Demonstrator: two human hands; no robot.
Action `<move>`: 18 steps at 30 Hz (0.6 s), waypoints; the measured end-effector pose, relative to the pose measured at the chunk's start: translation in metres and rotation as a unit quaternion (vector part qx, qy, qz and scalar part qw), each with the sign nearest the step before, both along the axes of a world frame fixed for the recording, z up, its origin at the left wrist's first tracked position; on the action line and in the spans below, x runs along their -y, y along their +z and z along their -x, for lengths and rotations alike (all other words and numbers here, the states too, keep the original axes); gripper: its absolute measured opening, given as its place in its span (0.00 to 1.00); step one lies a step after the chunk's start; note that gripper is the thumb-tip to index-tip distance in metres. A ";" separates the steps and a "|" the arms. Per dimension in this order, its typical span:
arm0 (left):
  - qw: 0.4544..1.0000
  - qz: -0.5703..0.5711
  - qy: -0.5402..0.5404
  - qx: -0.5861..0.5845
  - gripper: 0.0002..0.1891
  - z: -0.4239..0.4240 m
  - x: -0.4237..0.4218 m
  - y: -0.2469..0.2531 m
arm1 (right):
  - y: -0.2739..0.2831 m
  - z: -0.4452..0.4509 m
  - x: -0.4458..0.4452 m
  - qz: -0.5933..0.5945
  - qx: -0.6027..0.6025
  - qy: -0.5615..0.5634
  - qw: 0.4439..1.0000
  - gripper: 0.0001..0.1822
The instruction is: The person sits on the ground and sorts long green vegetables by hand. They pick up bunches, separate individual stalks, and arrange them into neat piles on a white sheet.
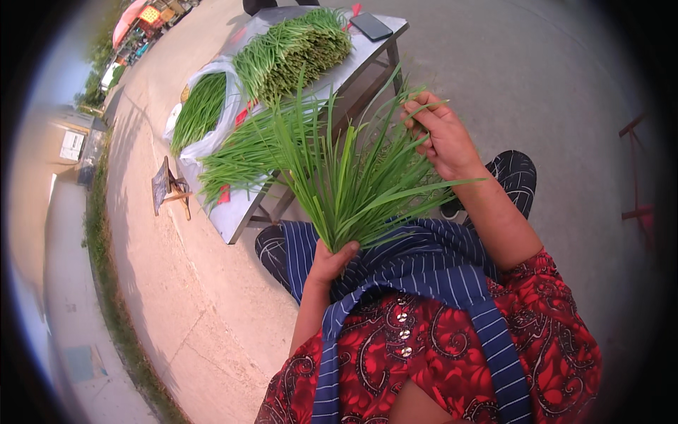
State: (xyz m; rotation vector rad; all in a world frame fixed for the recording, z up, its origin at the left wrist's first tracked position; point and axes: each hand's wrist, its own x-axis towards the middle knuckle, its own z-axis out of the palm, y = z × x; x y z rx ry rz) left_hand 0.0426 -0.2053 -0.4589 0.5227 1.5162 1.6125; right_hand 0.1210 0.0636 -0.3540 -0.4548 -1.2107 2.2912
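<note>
My left hand (332, 259) grips a fanned bunch of long green leaves, which look like Chinese chives (349, 185), by its lower end above my lap. At the bunch's upper right, my right hand (442, 132) pinches the tips of a few leaves between thumb and fingers. Behind the bunch, loose chives (243, 153) lie on a metal-topped table (233, 217). Farther back, a thick stack of chives (296, 53) has its cut ends turned toward me. More leaves fill a white plastic bag (233, 87) at the table's left side.
A dark phone (372, 26) rests at the table's far right corner. Red strips (224, 194) lie near the loose chives. A small folding stool (170, 185) stands left of the table. A striped apron (424, 265) covers my lap. Another person's dark-clothed legs (259, 5) show beyond the table.
</note>
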 end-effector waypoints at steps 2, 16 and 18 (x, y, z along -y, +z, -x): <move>1.000 -0.012 0.000 0.007 0.12 -0.001 -0.002 0.003 | -0.001 -0.001 -0.001 0.000 0.001 -0.008 1.000 0.06; 0.999 -0.018 -0.026 0.024 0.12 -0.002 -0.001 0.000 | 0.015 -0.005 -0.006 -0.062 -0.015 -0.014 0.998 0.14; 0.999 -0.020 -0.014 0.022 0.19 0.001 0.002 -0.005 | 0.013 -0.002 -0.017 -0.046 -0.071 -0.037 0.996 0.12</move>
